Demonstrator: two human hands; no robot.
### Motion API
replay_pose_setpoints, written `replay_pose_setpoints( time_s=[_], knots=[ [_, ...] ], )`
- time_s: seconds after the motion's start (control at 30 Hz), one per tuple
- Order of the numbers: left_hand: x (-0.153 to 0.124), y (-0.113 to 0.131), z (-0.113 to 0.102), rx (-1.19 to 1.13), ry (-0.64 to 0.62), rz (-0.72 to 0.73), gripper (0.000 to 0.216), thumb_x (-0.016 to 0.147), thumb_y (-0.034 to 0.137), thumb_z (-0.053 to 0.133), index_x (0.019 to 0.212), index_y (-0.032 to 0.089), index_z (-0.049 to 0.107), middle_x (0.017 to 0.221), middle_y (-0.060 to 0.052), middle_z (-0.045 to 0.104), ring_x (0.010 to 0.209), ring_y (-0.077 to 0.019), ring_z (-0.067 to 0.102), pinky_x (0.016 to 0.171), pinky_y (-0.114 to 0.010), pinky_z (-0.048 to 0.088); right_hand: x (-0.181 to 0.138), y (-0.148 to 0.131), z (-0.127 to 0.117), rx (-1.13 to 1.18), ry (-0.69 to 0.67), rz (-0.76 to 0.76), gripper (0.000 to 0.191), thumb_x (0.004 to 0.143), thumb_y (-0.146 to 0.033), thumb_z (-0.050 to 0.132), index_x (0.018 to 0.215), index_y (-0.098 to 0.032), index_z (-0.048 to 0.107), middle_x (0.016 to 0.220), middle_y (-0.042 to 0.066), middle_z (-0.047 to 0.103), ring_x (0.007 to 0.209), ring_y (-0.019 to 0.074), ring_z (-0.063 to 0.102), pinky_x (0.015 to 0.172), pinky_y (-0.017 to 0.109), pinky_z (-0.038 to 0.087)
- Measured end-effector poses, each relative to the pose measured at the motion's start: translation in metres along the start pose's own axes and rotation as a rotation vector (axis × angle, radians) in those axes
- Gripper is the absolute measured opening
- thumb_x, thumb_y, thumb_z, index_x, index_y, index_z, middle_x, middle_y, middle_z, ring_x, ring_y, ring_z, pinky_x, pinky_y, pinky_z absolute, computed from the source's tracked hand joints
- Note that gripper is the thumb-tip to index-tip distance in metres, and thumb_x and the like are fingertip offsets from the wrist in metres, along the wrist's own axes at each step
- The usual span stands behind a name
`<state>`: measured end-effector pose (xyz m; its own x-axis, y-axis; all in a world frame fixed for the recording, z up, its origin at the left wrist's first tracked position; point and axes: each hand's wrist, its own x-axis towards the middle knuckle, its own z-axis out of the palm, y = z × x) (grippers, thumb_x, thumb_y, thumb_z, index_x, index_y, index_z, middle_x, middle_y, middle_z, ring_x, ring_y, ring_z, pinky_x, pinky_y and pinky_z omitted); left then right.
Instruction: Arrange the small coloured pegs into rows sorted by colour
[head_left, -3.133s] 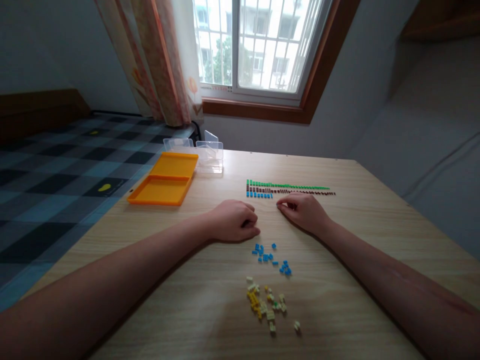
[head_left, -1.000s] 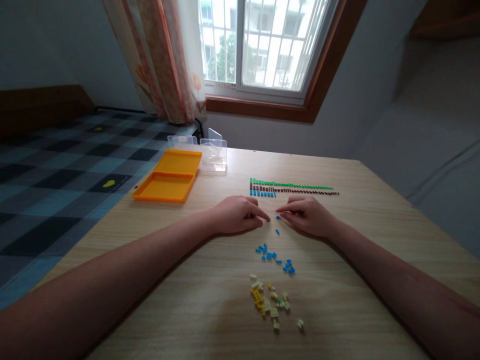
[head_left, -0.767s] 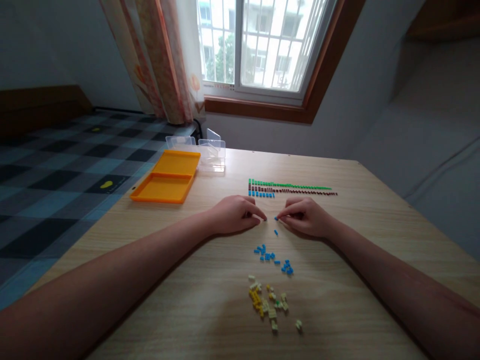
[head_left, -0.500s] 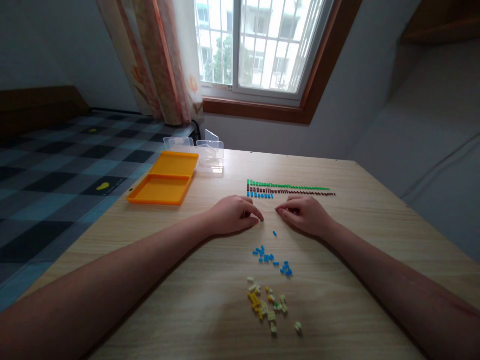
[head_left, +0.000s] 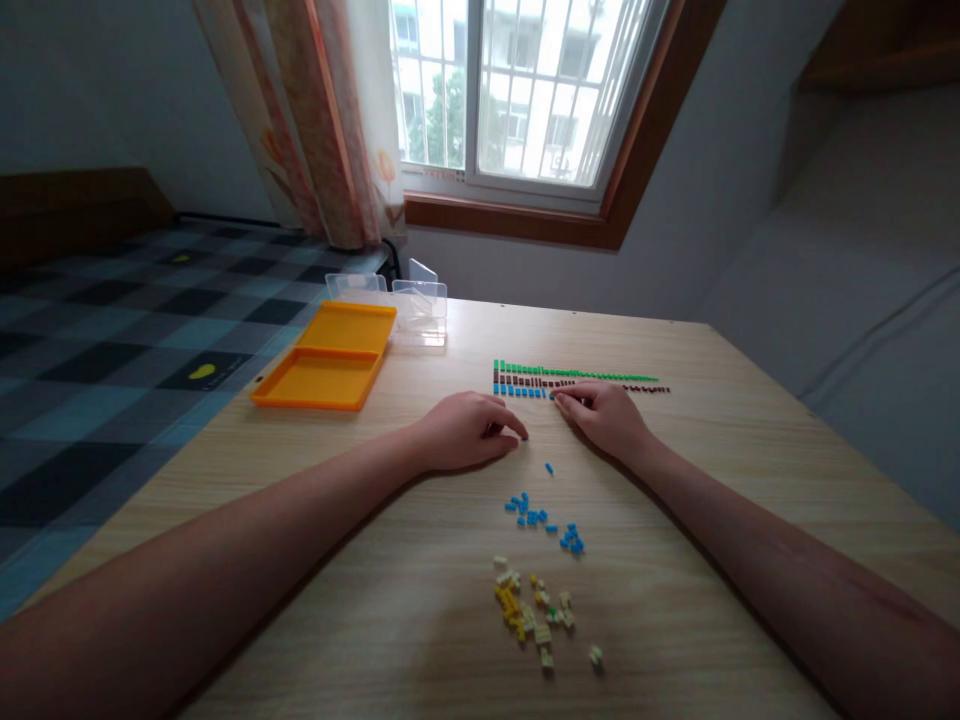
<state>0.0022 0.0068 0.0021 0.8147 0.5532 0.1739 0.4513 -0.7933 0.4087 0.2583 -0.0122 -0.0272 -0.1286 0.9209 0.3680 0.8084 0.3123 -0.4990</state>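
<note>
Three rows of tiny bricks lie on the wooden table (head_left: 750,440): a green row (head_left: 577,372), a brown row (head_left: 525,381) and a short blue row (head_left: 519,391). My right hand (head_left: 604,417) pinches a small blue brick at the right end of the blue row. My left hand (head_left: 469,432) rests on the table with fingers curled, its index finger pointing right. One loose blue brick (head_left: 549,468) lies between the hands. A scatter of blue bricks (head_left: 541,517) sits nearer me, and a yellow and cream pile (head_left: 531,610) nearer still.
An open orange box (head_left: 330,356) lies at the table's left, with clear plastic boxes (head_left: 409,300) behind it. A bed with a checked cover (head_left: 112,350) stands to the left. A window and curtain (head_left: 315,120) are beyond the table.
My right hand picked up a blue brick near my left fingertip and carried it away from me to the end of the blue row. The left hand stayed put.
</note>
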Motion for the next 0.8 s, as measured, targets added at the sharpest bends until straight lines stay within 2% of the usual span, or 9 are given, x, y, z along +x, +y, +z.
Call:
replay_pose_setpoints(
  time_s=[0.33, 0.8],
  knots=[
    [0.0017, -0.0015, 0.002, -0.055, 0.078, -0.037, 0.026, 0.085, 0.024, 0.06, 0.107, 0.022, 0.074, 0.073, 0.0, 0.066, 0.062, -0.0112, 0.052, 0.063, -0.024, 0.04, 0.0001, -0.0034, 0.0012, -0.037, 0.002, -0.02, 0.024, 0.091, -0.033, 0.059, 0.096, -0.024, 0.08, 0.095, 0.003, 0.077, 0.084, 0.0193, 0.069, 0.07, 0.029, 0.05],
    [0.0018, -0.0016, 0.005, -0.046, 0.133, -0.028, 0.025, 0.086, 0.023, 0.057, 0.104, 0.02, 0.075, 0.068, 0.001, 0.065, 0.06, -0.0106, 0.052, 0.062, -0.023, 0.042, 0.0005, -0.0013, 0.0032, -0.05, 0.025, -0.041, 0.026, 0.092, -0.034, 0.058, 0.099, -0.023, 0.08, 0.091, 0.006, 0.075, 0.075, 0.0173, 0.065, 0.066, 0.028, 0.047]
  ],
)
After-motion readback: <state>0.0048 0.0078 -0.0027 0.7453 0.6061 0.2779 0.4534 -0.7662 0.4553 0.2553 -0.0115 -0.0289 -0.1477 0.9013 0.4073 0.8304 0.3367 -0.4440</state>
